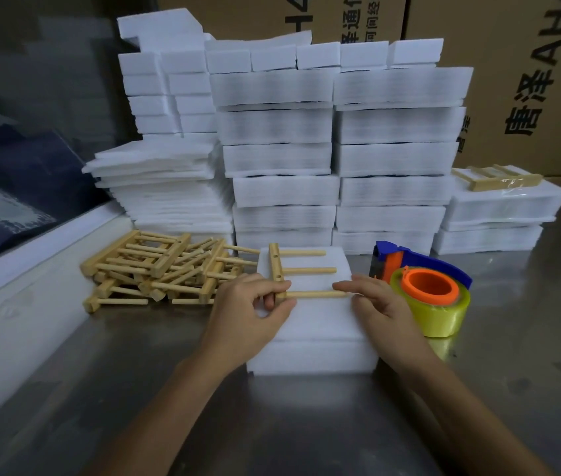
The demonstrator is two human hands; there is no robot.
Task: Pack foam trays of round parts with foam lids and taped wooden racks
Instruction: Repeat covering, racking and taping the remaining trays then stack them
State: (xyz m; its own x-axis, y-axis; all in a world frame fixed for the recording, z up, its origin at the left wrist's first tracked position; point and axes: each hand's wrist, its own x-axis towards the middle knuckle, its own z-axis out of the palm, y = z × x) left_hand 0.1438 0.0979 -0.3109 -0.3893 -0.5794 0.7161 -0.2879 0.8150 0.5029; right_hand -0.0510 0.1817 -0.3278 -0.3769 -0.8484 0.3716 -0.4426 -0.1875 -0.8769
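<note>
A white foam tray with its foam lid (317, 324) lies on the steel table in front of me. On top of it rests a wooden rack (301, 271), one bar with three dowels pointing right. My left hand (255, 314) pinches the near end of the rack's bar. My right hand (380, 307) touches the tip of the nearest dowel with its fingertips and rests on the lid. A tape dispenser (425, 286) with a yellow roll, orange core and blue handle stands just right of the tray.
A pile of loose wooden racks (159, 269) lies to the left. Tall stacks of white foam trays (337, 156) stand behind. At the right a packed tray with a taped rack (498, 178) tops a low stack. Cardboard boxes (529, 80) fill the back.
</note>
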